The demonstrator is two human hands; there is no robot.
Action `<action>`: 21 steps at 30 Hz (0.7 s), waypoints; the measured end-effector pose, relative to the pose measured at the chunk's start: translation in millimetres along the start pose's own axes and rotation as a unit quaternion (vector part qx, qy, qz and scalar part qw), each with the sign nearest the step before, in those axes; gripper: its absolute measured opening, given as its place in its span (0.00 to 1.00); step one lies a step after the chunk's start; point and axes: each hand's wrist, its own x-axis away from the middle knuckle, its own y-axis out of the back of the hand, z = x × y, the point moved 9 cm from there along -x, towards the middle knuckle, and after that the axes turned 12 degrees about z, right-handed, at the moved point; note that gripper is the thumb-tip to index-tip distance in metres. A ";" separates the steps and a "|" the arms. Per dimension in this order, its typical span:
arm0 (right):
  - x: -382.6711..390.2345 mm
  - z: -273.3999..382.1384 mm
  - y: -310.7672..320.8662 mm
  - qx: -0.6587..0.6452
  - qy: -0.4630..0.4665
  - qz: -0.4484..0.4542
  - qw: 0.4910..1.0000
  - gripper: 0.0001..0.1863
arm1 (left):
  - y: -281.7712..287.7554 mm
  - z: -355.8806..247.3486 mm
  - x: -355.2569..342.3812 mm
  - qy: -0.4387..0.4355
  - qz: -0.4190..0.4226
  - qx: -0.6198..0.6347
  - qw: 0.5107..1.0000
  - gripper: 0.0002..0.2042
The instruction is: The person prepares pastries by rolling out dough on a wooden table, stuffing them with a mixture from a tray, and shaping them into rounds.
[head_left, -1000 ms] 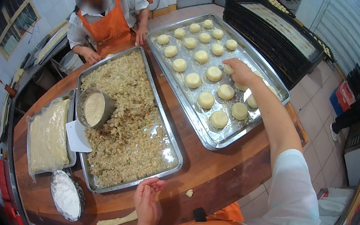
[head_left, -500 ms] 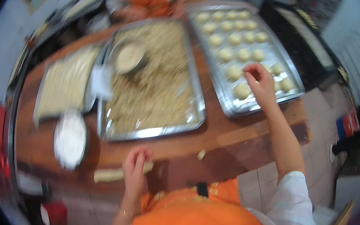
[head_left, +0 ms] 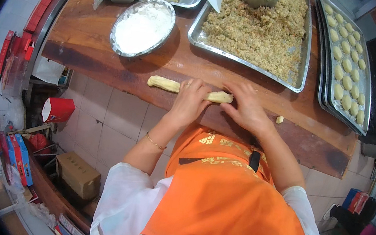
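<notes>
The left fingers (head_left: 194, 87) hide part of the dough roll (head_left: 164, 84), seemingly its middle

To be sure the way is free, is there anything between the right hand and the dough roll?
Nothing visible: the right hand is at the right end of the dough roll; the small dough piece lies apart, rightward.

Down on the left I see a carton (head_left: 77, 175), blue boxes (head_left: 26, 163) near it, and a red thing (head_left: 61, 110), perhaps a box; pale tiles (head_left: 120, 111) cover the floor.
</notes>
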 end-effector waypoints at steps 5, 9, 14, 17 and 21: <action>-27.3 -1.5 -30.2 -0.080 -0.031 0.139 0.987 0.17 | 12.1 -11.5 -7.4 -0.092 -0.034 0.033 0.995 0.16; -27.8 -1.3 -39.4 -0.116 -0.065 0.192 0.972 0.15 | -2.1 -4.7 -6.5 -0.084 -0.035 0.007 0.996 0.20; -43.3 14.8 -57.1 0.038 0.021 0.068 0.997 0.12 | -14.5 4.1 -3.0 -0.034 -0.018 -0.116 0.992 0.06; -31.4 5.0 -48.2 -0.004 0.033 0.000 0.999 0.11 | -19.0 -11.2 -5.9 -0.062 -0.056 -0.172 0.982 0.03; -15.4 -7.3 -48.2 -0.101 0.022 0.066 0.992 0.13 | -33.0 -14.2 -10.4 -0.065 -0.050 -0.198 0.977 0.06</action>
